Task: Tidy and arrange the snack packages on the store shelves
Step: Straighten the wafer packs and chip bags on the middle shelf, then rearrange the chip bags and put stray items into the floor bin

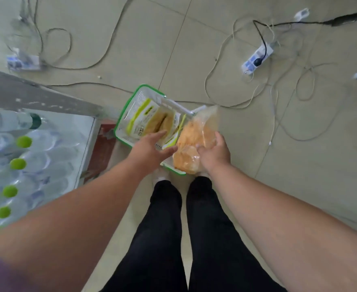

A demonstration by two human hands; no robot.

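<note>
A white shopping basket with a green rim (140, 88) stands on the floor in front of my feet. Inside lies a yellow-green and white snack package (146, 119) with a clear window showing tan pieces. My left hand (152, 147) reaches into the basket with straight fingers, its fingertips over that package. My right hand (214, 153) grips a clear bag of orange snacks (191, 137) held over the basket's right side. Another similar package edge (170, 142) shows between my hands.
A low shelf with bottled water, green caps (23, 142), stands at the left behind a grey shelf edge (36, 95). Cables and a power strip (257, 57) lie across the tiled floor behind the basket. My legs in black trousers (183, 228) are below.
</note>
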